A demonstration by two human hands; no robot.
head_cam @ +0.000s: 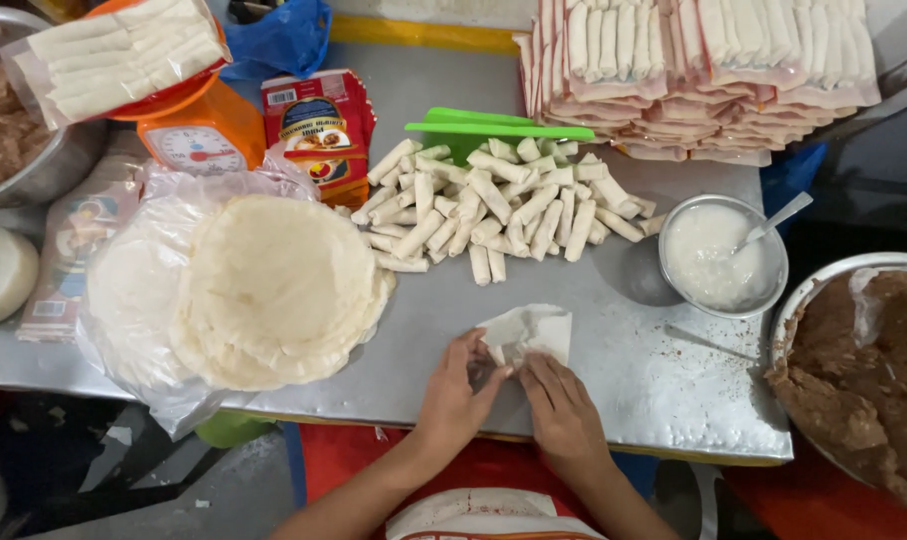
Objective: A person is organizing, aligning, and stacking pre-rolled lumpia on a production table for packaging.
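A thin white wrapper (536, 331) lies partly folded on the steel table (664, 390) near its front edge. My left hand (458, 392) pinches the wrapper's near left corner. My right hand (561, 405) presses its near edge from the right. A stack of round pale wrappers (279, 285) rests on clear plastic to the left. Behind the wrapper lies a pile of several finished white rolls (494, 205).
A metal bowl of white paste with a spoon (722, 255) stands at the right, a large bowl of brown filling (864, 365) beyond it. Packed rolls in bags (704, 70) are stacked at the back, beside a green tray (484, 128), a red packet (319, 125) and an orange scale (199, 125).
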